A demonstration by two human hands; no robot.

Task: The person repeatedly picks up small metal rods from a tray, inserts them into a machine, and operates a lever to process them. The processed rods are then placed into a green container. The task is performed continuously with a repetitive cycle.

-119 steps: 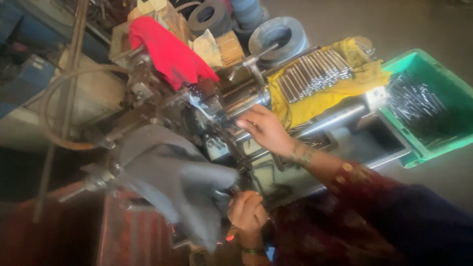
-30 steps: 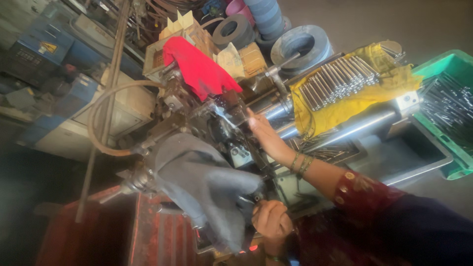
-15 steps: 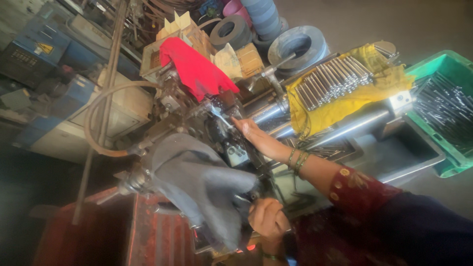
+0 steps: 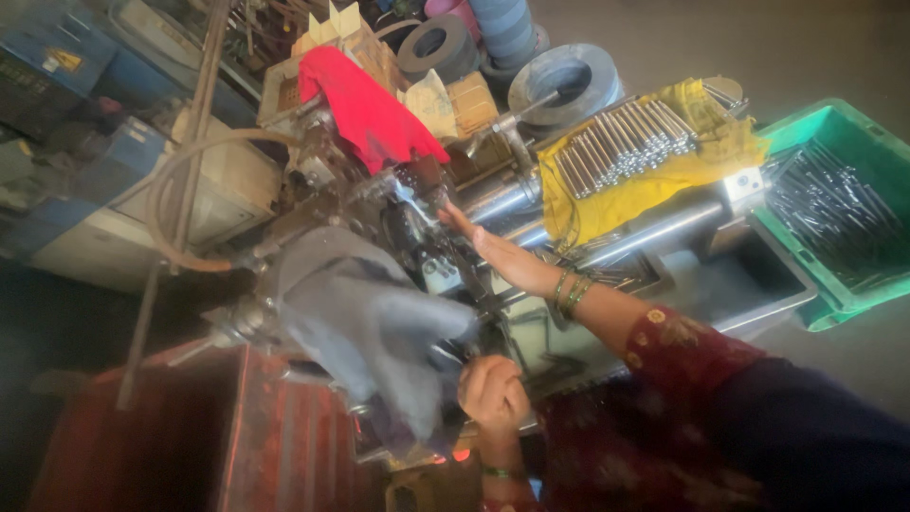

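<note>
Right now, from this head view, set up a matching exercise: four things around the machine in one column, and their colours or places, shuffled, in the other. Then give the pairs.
Things:
1. cloth draped over the top of the machine
2. crate of dark metal rods
3. cloth under the row of shiny rods
4. right hand

Descriptions:
A. yellow
B. reaching into the middle of the machine
C. red
D. green, at the right edge

Pairs: 1-C, 2-D, 3-A, 4-B
</note>
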